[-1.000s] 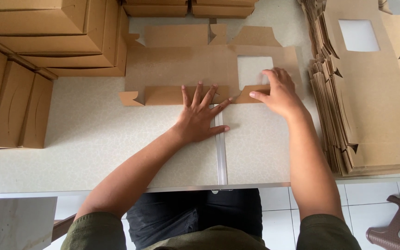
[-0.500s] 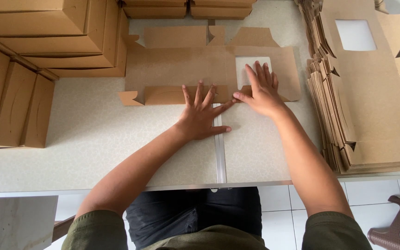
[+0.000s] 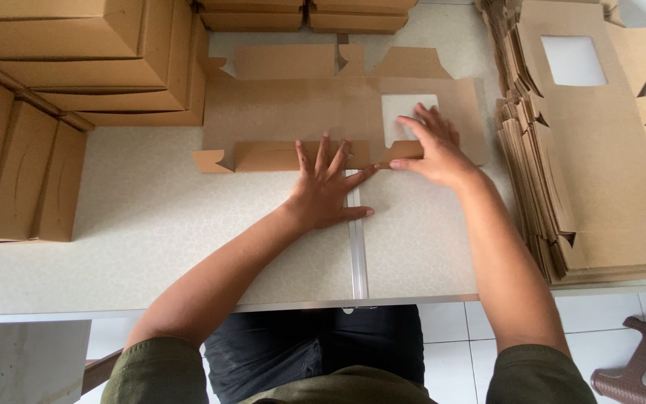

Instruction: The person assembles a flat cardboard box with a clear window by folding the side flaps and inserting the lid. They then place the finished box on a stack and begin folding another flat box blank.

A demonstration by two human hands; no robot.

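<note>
Cardboard blank [image 3: 293, 112] lies flat on surface [image 3: 151, 224], long axis left to right, window cutout at right end. Looks light, stiff, bends at creases; best held by edges or flaps. Left hand [image 3: 327, 187] fingers spread, pressing near flap; right hand [image 3: 431, 150] fingers flat on window. Flat blanks stack [image 3: 600, 150] at right, folded boxes [image 3: 76, 60] at left

flat brown box blank [image 3: 293, 112] centre, made boxes [image 3: 61, 67] left, blank stack [image 3: 600, 150] right
</note>
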